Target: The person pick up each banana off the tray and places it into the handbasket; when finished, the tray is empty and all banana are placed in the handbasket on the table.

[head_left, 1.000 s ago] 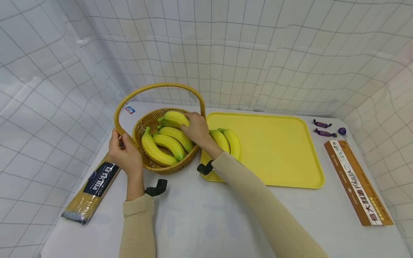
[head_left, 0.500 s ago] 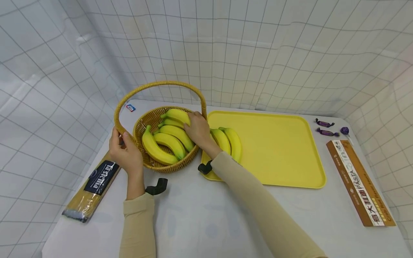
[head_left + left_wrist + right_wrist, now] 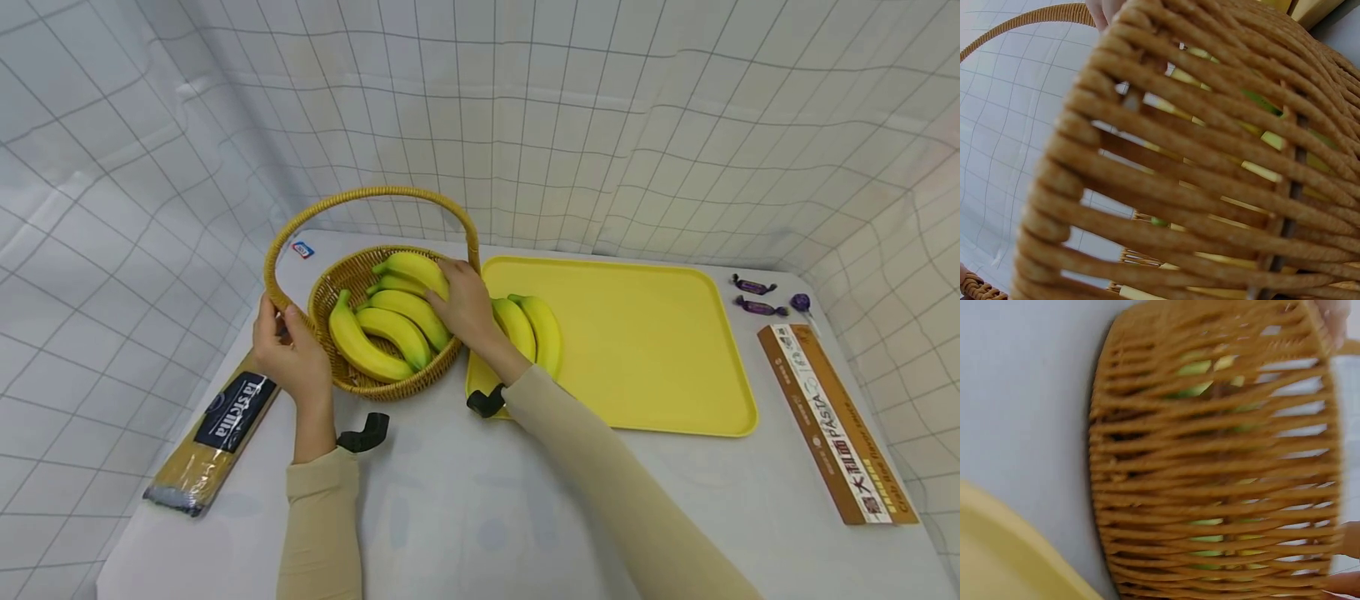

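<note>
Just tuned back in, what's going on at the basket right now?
A person is working at a wicker basket of bananas. The left hand grips the basket where the handle meets its near-left rim; the right hand rests on the bananas at the basket's right side. Two more bananas lie on the left edge of the yellow tray beside it. A pasta packet lies to the left, a pasta box to the right.
</note>
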Motion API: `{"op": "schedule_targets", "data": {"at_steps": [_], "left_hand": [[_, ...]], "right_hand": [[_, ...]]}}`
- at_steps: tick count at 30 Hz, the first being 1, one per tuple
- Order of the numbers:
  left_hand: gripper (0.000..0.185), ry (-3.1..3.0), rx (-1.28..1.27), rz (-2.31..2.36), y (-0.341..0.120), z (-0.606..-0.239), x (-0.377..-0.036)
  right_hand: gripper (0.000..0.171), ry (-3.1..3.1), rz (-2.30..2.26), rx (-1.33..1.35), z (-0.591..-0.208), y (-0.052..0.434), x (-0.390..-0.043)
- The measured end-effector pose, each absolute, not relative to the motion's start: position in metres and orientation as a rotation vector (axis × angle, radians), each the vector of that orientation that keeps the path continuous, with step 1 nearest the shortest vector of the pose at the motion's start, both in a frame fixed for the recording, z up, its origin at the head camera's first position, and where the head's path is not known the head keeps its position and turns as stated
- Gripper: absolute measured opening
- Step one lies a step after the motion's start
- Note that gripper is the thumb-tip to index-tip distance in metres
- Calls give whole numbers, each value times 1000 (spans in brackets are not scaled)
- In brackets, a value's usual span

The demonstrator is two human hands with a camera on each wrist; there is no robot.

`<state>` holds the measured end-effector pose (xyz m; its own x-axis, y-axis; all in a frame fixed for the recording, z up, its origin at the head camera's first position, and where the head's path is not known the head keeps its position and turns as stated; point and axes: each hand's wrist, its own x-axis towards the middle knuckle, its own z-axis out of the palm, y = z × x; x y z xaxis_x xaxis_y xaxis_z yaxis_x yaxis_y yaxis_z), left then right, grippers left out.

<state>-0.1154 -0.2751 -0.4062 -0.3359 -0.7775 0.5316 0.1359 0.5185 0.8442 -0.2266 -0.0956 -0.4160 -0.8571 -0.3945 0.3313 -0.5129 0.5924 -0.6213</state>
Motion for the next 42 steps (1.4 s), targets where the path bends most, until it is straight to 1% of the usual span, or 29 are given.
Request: {"op": "schedule_targets", "data": {"at_steps": [4, 12, 14, 18, 21, 24, 27, 33, 42], "left_hand": [[29, -1654, 560, -1029, -271, -402, -115], [30, -1629, 570, -1061, -252, -377, -103], [30, -1623, 572, -1068, -252, -377, -104], [29, -1625, 569, -1067, -263, -390, -110], [29, -1627, 554, -1070, -261, -388, -109], [30, -1625, 548, -1076, -252, -376, -103], [31, -1629, 558, -1078, -251, -376, -103], [33, -1641, 573, -1082, -251, -376, -102], [33, -1644, 555, -1081, -249, -374, -101]], "right_hand": [[52, -2587, 1225, 771, -409, -81, -212], [52, -2444, 1367, 758, -401, -38, -188], [51, -2407, 1378, 739, -401, -25, -185], [51, -2384, 1371, 663, -404, 2, -184], [52, -2395, 1366, 592, -408, 23, -184], [53, -2407, 1380, 531, -414, 41, -186], [55, -2445, 1399, 455, -420, 57, -188], [58, -2507, 1435, 354, -432, 71, -192], [59, -2550, 1463, 305, -441, 72, -196]]}}
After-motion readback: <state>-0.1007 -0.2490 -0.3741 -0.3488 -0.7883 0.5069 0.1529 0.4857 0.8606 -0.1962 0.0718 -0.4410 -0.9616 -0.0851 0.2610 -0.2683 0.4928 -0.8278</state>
